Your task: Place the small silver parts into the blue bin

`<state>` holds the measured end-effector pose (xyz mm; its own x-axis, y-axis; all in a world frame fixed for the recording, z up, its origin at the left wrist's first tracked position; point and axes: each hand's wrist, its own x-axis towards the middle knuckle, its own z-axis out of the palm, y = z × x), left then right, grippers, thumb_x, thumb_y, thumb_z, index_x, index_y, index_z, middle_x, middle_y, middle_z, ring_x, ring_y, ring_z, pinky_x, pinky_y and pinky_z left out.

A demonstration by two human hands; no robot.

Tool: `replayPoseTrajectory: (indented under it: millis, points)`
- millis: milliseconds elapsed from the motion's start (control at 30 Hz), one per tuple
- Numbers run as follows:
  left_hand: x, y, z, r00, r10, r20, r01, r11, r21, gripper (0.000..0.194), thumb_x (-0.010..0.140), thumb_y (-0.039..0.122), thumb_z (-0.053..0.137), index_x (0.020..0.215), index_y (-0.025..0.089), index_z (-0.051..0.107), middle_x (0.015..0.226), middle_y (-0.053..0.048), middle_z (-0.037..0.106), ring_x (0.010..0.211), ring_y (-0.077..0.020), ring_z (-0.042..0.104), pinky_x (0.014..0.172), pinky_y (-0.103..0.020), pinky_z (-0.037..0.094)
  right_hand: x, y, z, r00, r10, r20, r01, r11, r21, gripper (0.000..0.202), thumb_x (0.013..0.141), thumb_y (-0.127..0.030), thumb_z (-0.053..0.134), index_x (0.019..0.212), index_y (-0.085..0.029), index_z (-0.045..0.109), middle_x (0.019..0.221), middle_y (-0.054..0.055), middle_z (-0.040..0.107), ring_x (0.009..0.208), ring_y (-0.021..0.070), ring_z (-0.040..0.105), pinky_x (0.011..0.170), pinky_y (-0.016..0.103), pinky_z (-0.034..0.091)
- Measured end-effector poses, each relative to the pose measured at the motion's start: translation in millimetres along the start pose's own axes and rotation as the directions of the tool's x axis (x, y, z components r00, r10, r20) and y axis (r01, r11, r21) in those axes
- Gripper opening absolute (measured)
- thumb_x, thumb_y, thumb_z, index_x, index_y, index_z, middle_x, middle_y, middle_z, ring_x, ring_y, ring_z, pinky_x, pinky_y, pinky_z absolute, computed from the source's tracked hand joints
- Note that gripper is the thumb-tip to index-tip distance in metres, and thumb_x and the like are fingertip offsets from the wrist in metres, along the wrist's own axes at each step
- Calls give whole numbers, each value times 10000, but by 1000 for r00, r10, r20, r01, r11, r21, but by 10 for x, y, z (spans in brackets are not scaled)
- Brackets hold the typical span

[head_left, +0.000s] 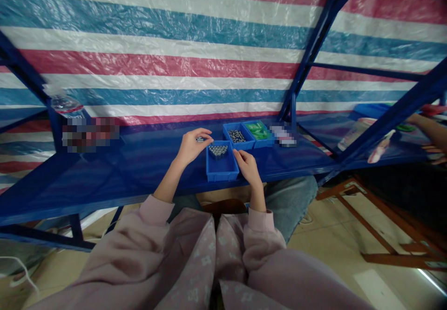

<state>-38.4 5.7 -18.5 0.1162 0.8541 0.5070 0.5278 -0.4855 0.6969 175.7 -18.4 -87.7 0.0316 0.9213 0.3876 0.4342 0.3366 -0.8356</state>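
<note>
A blue plastic bin [222, 176] sits in front of me, with rows of small metal cylinders [218, 151] packed together at its far end. Just above the bin's far left corner is my left hand [193, 147], its fingers closed around a few more small silvery cylinders [200, 139]. At the bin's right rim, my right hand [247, 165] has its thumb and fingers pinched together against the edge. Behind and to the right, a second blue bin [248, 144] holds loose dark and silvery small parts, and a third blue bin [267, 141] holds green pieces.
The bins stand on a blue shelf [153, 161] with slanted blue posts [307, 63]. A plastic bottle [66, 105] stands at left beside a blurred-out item. Rightward are a pale container [356, 133], another person's hand [417, 120] and a wooden stool [370, 217]. Striped sheeting [174, 68] hangs behind.
</note>
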Motion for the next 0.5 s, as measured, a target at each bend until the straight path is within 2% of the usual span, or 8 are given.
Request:
replayPoseTrajectory:
  millis: [100,200,333,500]
  points:
    - [19,123,131,973,69,222,-70,998,-2,227,754,280,662,969,207,677,853,-5,744,853,-189,690,851,-309,497,2,2,1,1000,6,-2,-6,1000,2,514,844,-642,421,568,-209,384,529,-32,403,556,117,365,521,241,275]
    - [33,124,257,933,95,347,-107,994,15,206,760,248,647,960,211,679,840,-3,742,833,-183,690,826,-297,492,6,10,1,1000,9,1,-9,1000,-1,514,844,-640,423,568,-208,390,529,-32,400,554,117,361,518,242,273]
    - [38,88,342,916,128,380,-193,971,140,174,775,216,624,936,211,690,840,-11,742,842,-194,680,852,-324,452,8,16,0,1000,5,-4,-5,1000,-1,514,842,-638,428,565,-208,387,528,-31,396,553,116,359,517,244,273]
    - [13,117,355,916,145,375,-286,889,356,182,803,212,587,956,218,686,854,-12,735,944,-218,633,921,-391,348,6,17,1,1000,6,-9,-6,1000,-3,510,844,-635,425,569,-208,387,529,-29,402,561,118,368,518,243,268]
